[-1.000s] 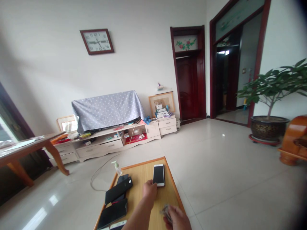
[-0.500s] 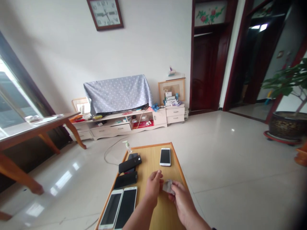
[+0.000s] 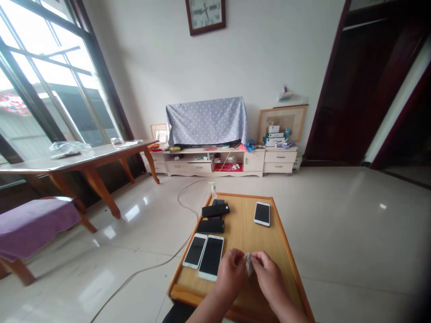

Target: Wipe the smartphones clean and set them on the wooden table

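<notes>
A small crumpled grey cloth hangs between my hands above the wooden table. Its top edge is pinched by the fingertips of my left hand and my right hand. Just left of my left hand lie a large white phone and another white phone, side by side with dark screens. Beyond them is a black phone, then a second black phone on top of other dark devices. Alone on the far right lies one more white phone.
A clear pump bottle stands at the table's far left corner. A cable runs over the floor to the left. Farther off are a long wooden table, a stool with a purple cover and a white TV cabinet.
The view has swung left. My left hand, earlier apart from the cloth with fingers loosely curled, has come to it and now pinches it together with my right hand.
</notes>
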The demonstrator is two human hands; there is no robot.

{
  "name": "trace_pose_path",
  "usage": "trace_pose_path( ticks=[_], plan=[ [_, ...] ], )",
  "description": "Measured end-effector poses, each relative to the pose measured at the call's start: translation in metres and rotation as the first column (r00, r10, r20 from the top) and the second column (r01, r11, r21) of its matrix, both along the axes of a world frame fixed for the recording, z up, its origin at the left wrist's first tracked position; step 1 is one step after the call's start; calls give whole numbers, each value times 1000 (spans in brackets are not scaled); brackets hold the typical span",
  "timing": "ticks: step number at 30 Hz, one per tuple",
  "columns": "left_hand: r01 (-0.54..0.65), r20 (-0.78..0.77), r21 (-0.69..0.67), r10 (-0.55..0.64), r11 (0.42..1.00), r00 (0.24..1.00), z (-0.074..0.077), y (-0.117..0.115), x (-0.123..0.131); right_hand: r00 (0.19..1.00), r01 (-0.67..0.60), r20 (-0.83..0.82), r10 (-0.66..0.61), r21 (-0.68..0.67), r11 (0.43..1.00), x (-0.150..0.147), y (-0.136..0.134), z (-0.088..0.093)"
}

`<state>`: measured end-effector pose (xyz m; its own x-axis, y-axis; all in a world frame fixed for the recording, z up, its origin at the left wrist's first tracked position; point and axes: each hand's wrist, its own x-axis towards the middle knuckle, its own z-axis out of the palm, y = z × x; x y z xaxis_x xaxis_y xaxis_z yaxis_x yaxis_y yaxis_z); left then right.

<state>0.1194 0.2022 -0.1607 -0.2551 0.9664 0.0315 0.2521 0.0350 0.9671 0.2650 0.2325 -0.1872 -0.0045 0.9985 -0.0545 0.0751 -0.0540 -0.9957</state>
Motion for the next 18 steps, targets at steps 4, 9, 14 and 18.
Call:
trace_pose_path(
  ticks=[4,9,14,18],
  plan=[
    [-114,-206,59,124,992,971,9,-34,-37,998,-16,66,13,45,999,-8,-11,0],
    [-223,-626,-16,164,975,763,2,-59,-66,993,-58,108,50,71,996,-19,-23,-3],
    [-212,-698,-33,130,977,705,-4,-62,-69,990,-87,122,77,84,993,-25,-31,-5],
    [-191,-709,18,147,981,690,-8,-64,-65,991,-80,113,70,89,993,-25,-32,-5]
  ],
)
